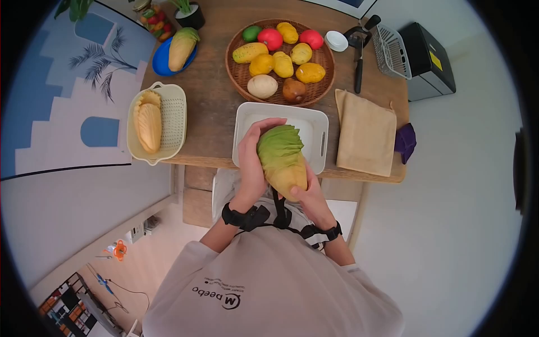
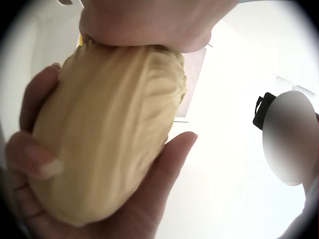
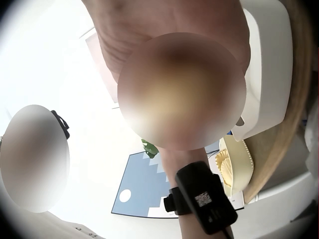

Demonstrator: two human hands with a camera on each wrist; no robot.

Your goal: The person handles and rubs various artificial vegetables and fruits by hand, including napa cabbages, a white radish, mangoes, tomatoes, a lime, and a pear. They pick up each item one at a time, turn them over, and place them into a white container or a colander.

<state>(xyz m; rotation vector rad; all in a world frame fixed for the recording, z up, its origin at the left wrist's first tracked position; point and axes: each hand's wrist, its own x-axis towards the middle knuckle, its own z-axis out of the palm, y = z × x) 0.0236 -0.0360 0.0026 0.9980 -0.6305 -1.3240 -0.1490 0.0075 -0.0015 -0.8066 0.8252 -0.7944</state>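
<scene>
Both hands hold a napa cabbage [image 1: 281,154], green and ruffled at the top and pale yellow at the base, over the near part of a white basin [image 1: 320,117]. In the head view, my left hand [image 1: 252,160] lies along its left side with fingers bent over the leafy top. Gripping the lower right side is my right hand [image 1: 313,196], its thumb across the yellow base. The left wrist view shows the ribbed base close up, with the right hand's fingers curled round it. A blurred patch hides the grip in the right wrist view.
A yellow basket [image 1: 178,132] with a pale orange ribbed piece stands left. Behind it is a blue plate [image 1: 160,62] bearing another cabbage. A wicker tray [image 1: 236,73] of fruit sits at the back. A folded tan cloth [image 1: 365,135] and a black-handled knife [image 1: 358,73] lie right.
</scene>
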